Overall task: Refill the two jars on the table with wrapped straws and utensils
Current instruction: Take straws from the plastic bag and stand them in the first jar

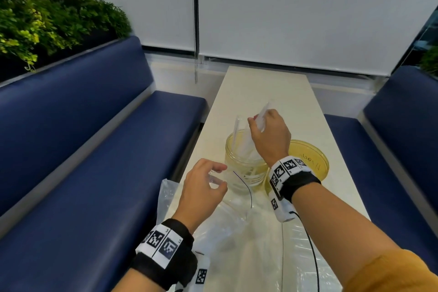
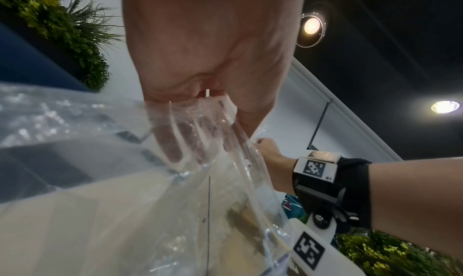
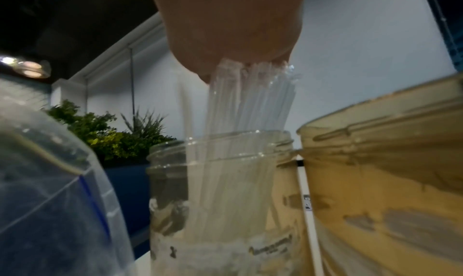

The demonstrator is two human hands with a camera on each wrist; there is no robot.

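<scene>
My right hand (image 1: 260,123) grips a bundle of clear-wrapped straws (image 1: 265,111) over the clear jar (image 1: 244,166), and their lower ends reach inside it. The right wrist view shows the straws (image 3: 250,106) fanning down from my right hand (image 3: 233,48) into the clear jar (image 3: 225,201). One more straw (image 1: 235,134) leans in that jar. An empty amber jar (image 1: 310,159) stands just to its right. My left hand (image 1: 221,179) pinches the open edge of a clear plastic bag (image 1: 237,232) near the table's left edge. Its fingers (image 2: 172,147) show through the bag (image 2: 125,201).
The narrow cream table (image 1: 272,87) runs away from me between two blue benches (image 1: 106,149). The bag covers the near end of the table. Green plants (image 1: 47,19) stand behind the left bench. White blinds (image 1: 284,7) close off the far end.
</scene>
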